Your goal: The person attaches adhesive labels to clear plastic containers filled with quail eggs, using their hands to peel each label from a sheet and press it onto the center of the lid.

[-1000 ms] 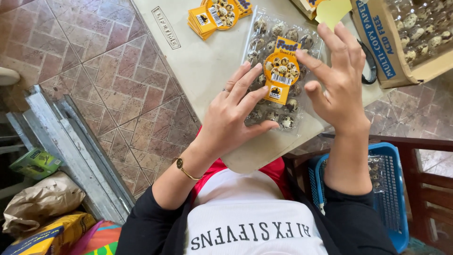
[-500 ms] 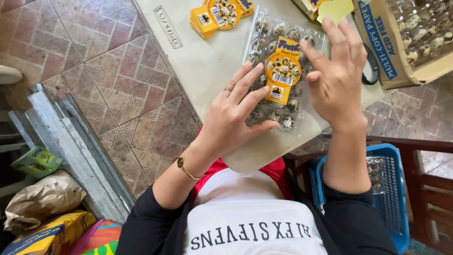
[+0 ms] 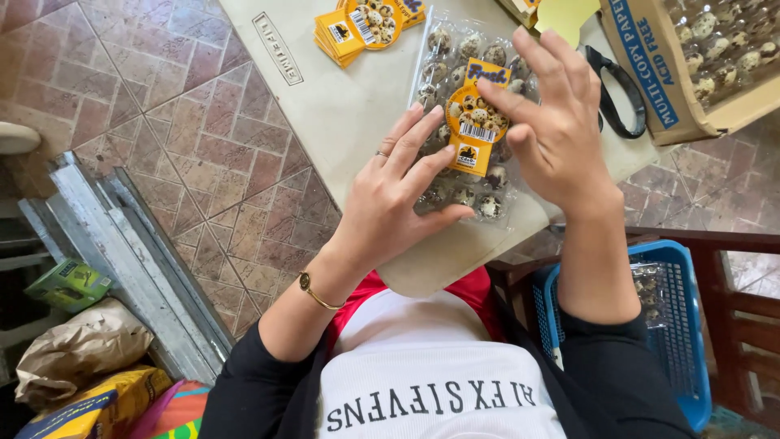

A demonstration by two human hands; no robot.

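Both my hands on a clear pack of speckled eggs.

I see my left hand [image 3: 398, 191] lying flat with fingers spread wide, palm down on the left side of the clear egg pack [image 3: 467, 122], thumb stretched along its near edge; it grips nothing. My right hand [image 3: 556, 130] arches over the pack's right side, wrist raised, fingers loosely fanned and the fingertip [image 3: 486, 88] pressing the yellow label [image 3: 474, 122] at the pack's middle. The pack rests near the front edge of the pale table [image 3: 341, 106]. A stack of yellow labels [image 3: 361, 24] sits toward the table's far edge, and black scissors [image 3: 617, 93] lie at its right edge beside a cardboard box [image 3: 691, 73] of eggs.
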